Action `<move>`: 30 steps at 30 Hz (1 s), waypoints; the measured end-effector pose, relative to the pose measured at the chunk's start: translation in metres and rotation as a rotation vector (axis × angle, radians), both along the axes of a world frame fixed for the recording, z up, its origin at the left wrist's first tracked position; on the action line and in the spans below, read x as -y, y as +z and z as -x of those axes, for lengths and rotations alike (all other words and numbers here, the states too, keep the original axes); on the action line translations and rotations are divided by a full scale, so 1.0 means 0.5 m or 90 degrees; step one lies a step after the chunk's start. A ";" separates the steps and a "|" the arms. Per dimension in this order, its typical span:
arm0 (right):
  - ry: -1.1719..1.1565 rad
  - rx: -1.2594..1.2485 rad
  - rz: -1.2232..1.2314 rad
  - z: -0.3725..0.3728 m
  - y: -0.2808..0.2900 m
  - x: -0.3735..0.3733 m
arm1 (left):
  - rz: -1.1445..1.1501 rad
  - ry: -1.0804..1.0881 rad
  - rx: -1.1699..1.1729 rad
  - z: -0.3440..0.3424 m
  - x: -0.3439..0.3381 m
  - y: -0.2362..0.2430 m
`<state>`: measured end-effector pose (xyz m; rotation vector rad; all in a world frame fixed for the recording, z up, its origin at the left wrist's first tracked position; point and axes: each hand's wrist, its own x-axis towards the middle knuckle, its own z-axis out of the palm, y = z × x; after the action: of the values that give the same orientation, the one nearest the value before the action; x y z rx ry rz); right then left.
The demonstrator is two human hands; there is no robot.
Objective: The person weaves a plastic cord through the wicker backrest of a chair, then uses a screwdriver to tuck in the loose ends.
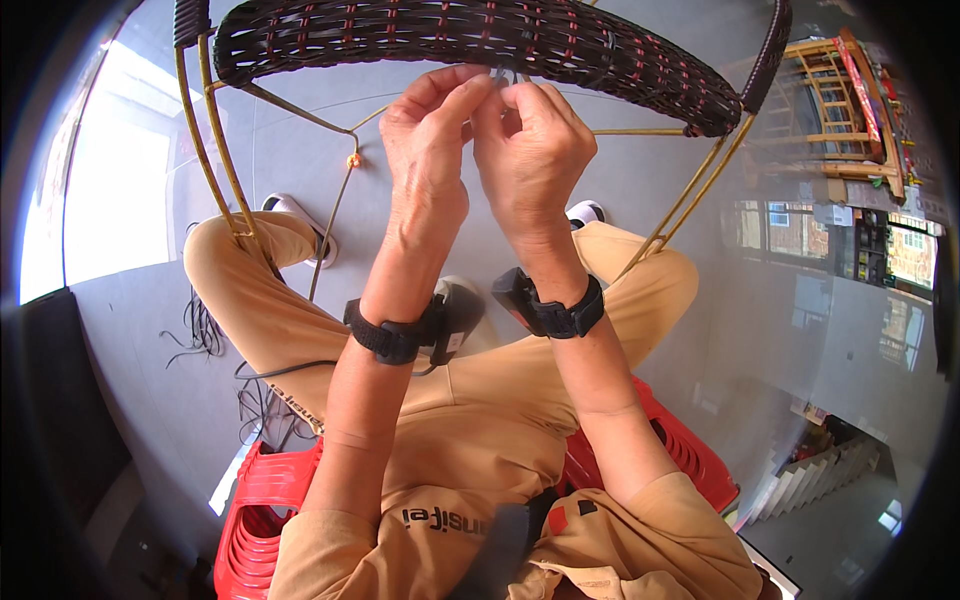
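Overhead, a seated person raises two bare hands to one woven band (pixel 480 40) of dark strips with red threads, stretched across one brass-coloured metal frame (pixel 215 160). The left hand (pixel 430 140) and the right hand (pixel 530 140) meet fingertip to fingertip at the band's lower edge, near its middle, each pinching a thin strand (pixel 505 76) that hangs from the weave; both grips are closed on that strand, though the strand itself is too fine to trace further. Two black wrist straps show, one on each forearm: the left strap (pixel 385 338) and the right strap (pixel 560 312), each carrying a small dark device. Beneath the arms lie tan trousers (pixel 480 420) and two pale shoes, one (pixel 290 210) by the frame's left leg, the other (pixel 587 212) by its right leg. The person sits on one stack of red plastic stools (pixel 260 500). Loose dark cords (pixel 205 335) trail on the grey floor (pixel 760 330) at the left edge.
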<state>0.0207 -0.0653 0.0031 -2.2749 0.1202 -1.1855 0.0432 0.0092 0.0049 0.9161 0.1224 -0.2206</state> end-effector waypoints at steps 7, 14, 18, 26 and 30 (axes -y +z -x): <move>-0.009 0.018 0.078 0.002 0.004 -0.008 | -0.025 -0.014 0.000 -0.011 -0.005 0.005; 0.013 0.017 0.050 0.019 -0.004 -0.015 | -0.049 -0.009 -0.020 -0.021 -0.005 -0.005; 0.075 -0.047 -0.315 0.049 0.001 -0.012 | 0.036 0.015 0.017 -0.004 -0.003 -0.010; 0.172 -0.189 -0.688 0.033 0.014 0.029 | 0.055 0.018 0.036 0.004 0.010 -0.024; 0.233 -0.209 -0.785 0.032 0.006 0.032 | 0.056 0.017 0.035 0.007 0.009 -0.026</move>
<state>0.0045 -0.0815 0.0062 -1.2598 0.4057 -0.3149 0.0396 0.0049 -0.0081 0.8325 0.0736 -0.1737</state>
